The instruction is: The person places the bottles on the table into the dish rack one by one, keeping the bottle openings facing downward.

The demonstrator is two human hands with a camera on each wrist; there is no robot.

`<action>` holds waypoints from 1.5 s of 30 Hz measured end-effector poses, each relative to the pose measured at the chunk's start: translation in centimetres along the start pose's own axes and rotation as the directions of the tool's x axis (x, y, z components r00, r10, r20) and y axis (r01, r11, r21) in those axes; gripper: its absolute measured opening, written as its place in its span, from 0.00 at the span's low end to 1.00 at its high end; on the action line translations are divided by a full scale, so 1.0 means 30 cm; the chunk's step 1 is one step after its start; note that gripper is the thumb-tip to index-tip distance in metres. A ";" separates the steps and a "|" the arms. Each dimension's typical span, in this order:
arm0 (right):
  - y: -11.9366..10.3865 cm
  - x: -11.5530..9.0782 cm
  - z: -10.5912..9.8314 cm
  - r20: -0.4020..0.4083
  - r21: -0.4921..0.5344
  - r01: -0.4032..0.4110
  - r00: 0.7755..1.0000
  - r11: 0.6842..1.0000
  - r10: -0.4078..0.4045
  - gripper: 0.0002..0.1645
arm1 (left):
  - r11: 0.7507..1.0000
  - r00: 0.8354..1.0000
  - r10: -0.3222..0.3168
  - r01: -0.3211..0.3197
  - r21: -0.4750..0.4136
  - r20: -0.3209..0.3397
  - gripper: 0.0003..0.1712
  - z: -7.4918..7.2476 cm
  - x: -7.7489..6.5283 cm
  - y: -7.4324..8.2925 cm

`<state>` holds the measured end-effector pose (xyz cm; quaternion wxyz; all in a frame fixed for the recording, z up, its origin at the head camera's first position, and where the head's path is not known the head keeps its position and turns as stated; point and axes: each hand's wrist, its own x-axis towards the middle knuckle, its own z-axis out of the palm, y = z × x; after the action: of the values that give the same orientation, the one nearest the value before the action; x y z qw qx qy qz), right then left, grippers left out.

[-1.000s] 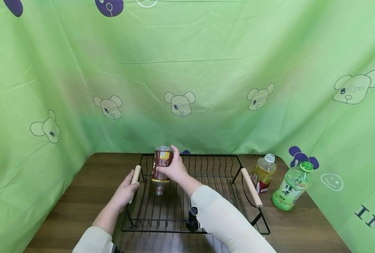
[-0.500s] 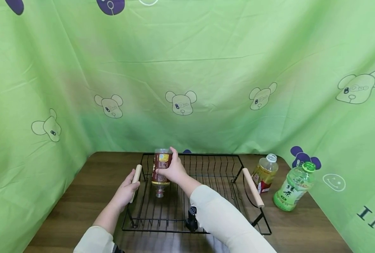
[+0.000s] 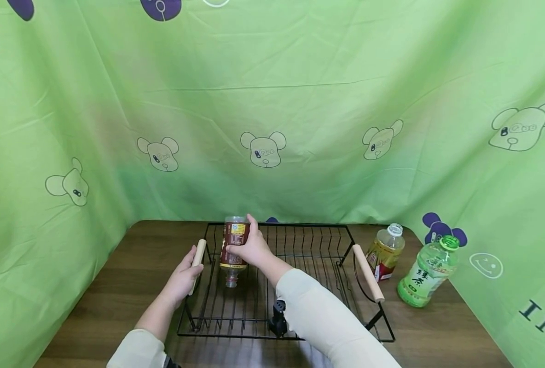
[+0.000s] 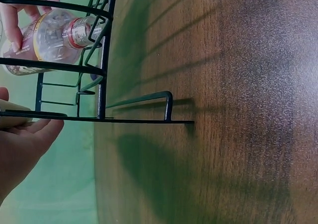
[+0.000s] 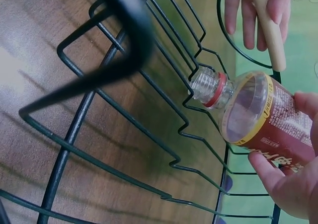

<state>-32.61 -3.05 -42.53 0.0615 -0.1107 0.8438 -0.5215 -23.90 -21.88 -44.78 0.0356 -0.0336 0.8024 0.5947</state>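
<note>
Upside down over the left part of a black wire dish rack (image 3: 235,336) is a clear plastic bottle (image 3: 233,245) with a brown label. My right hand (image 3: 255,249) grips it from the right, thumb and fingers around the label. In the right wrist view the uncapped neck of the bottle (image 5: 211,87), with a red ring, points down among the rack's wires. My left hand (image 3: 182,278) holds the rack's left wooden handle (image 3: 199,254) between thumb and fingers. From the left wrist, the bottle's neck (image 4: 82,33) shows at the level of the bottom wires.
Right of the rack's other wooden handle (image 3: 368,273) stand two upright bottles on the brown wooden table (image 3: 93,312). One is clear with a yellow and red label (image 3: 384,250); the other is a green tea bottle (image 3: 425,276). A green printed curtain (image 3: 318,189) closes in the back and sides.
The bottle has come down slightly in the right hand over the past second, then stays about where it is. The left hand keeps its hold on the handle.
</note>
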 end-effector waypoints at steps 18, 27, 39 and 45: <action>0.000 -0.004 -0.006 0.017 0.016 0.010 1.000 1.000 -0.011 0.68 | 1.000 1.000 -0.004 0.004 0.005 -0.002 0.39 0.003 -0.006 0.009; -0.018 -0.020 -0.031 0.026 0.037 -0.013 1.000 0.999 0.012 0.66 | 1.000 1.000 -0.005 0.005 0.001 -0.008 0.39 0.003 -0.002 -0.002; -0.023 -0.060 -0.147 0.022 0.007 0.002 1.000 1.000 -0.002 0.64 | 0.999 1.000 -0.005 0.005 -0.046 0.013 0.39 0.000 -0.006 -0.011; -0.020 -0.085 -0.243 0.007 -0.030 0.010 1.000 0.999 -0.010 0.64 | 0.999 1.000 -0.008 0.009 -0.043 0.025 0.39 -0.001 -0.007 -0.011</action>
<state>-31.68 3.64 -38.75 0.0601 -0.1174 0.8509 -0.5085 -23.67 -22.00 -45.06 0.0474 -0.0302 0.7889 0.6120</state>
